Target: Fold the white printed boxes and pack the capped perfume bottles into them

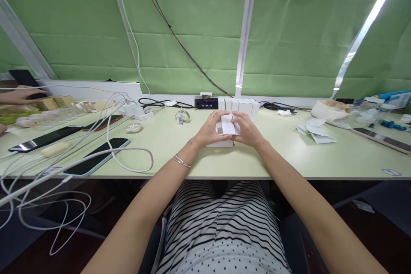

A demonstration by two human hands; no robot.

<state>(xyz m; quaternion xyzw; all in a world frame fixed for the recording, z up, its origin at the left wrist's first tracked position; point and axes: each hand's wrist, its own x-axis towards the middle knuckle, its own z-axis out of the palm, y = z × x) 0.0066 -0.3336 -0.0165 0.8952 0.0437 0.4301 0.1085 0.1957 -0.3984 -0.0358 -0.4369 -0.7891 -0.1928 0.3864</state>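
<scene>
Between my two hands is a small white box [228, 125], raised a little over the table in front of me. My left hand [208, 132] grips its left side, thumb below and fingers above. From the right, my right hand [248, 130] holds the same box, with fingertips on its upper face. Another white box [220, 144] lies on the table just under my hands, mostly covered by them. Behind them stands a row of white boxes [245, 105], close against a black timer display [207, 103].
A clear round object [182, 116] and an earbud case [134, 128] sit left of my hands. Phones [98, 156] and white cables crowd the left side. Crumpled white papers [316, 130] and a cloth bag [330, 111] lie right. Another person's hand [24, 94] is at far left.
</scene>
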